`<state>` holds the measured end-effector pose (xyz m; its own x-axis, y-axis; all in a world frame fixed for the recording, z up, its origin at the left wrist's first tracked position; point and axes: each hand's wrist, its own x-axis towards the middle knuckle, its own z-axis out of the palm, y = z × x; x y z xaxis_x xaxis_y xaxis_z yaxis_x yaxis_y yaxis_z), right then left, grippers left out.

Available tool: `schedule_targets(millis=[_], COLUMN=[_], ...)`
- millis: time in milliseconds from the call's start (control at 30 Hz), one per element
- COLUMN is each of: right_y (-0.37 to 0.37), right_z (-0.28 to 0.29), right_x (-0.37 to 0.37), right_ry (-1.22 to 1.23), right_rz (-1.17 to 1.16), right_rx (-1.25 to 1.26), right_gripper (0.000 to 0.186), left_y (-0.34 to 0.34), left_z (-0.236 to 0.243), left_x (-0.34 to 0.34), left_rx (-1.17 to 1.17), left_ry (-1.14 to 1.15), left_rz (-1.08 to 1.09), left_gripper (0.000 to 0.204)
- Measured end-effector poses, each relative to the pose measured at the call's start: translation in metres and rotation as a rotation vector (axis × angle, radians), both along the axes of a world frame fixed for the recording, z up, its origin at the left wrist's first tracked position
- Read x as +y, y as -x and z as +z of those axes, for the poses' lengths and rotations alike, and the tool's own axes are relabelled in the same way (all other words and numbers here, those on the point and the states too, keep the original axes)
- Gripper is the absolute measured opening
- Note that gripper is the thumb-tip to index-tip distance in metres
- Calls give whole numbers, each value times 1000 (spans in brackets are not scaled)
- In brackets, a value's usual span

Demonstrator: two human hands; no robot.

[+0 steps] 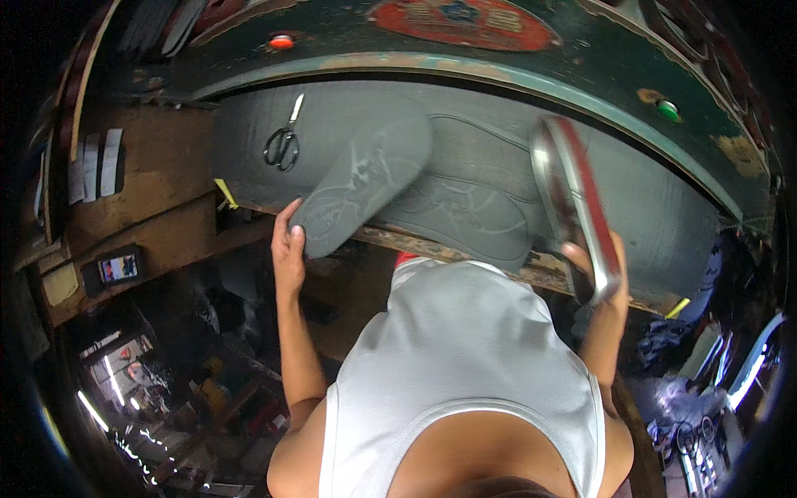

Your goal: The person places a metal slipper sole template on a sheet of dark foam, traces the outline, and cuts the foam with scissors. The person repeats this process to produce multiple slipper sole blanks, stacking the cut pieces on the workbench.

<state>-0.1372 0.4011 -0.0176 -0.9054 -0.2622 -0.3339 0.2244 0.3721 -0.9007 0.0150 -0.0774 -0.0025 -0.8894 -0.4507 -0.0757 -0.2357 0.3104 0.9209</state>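
My left hand (288,253) pinches the narrow end of a grey rubber shoe sole (365,178), thumb on top. The sole is tilted over the bench, its moulded pattern facing up. A second grey sole (469,217) lies flat beside it near the front edge, partly covered by the first. At the right, my right hand (610,270) is closed around the near end of a long sole-shaped piece (573,199), held on its side. This piece has a dark glossy face, a pale band and a red edge; its exact kind is unclear.
Black-handled scissors (284,143) lie on the grey bench top (241,124) at the left. A dark green panel (315,46) with a red oval rises behind. A phone-like screen (118,267) sits on the brown side table. Yellow strips (226,193) mark the front edge.
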Motion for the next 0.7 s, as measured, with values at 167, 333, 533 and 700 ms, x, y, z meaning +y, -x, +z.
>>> schedule_targets(millis=[167,333,533,700], right_y=[-23,-4,11,22], right_z=[-40,-94,-117,-81], right_x=[74,122,113,74], right_ry=[-235,-999,-556,-940], right_rz=[-271,-169,-18,-95], right_rx=[-120,338,267,271], right_gripper=[29,25,30,38], left_y=[-2,23,55,96], left_z=[-86,-122,-116,-128], left_x=[-32,-53,-106,-159], left_rx=[54,-123,48,83], left_ry=[-253,190,521,846], left_rz=[308,106,45,128], left_gripper=[56,37,28,30])
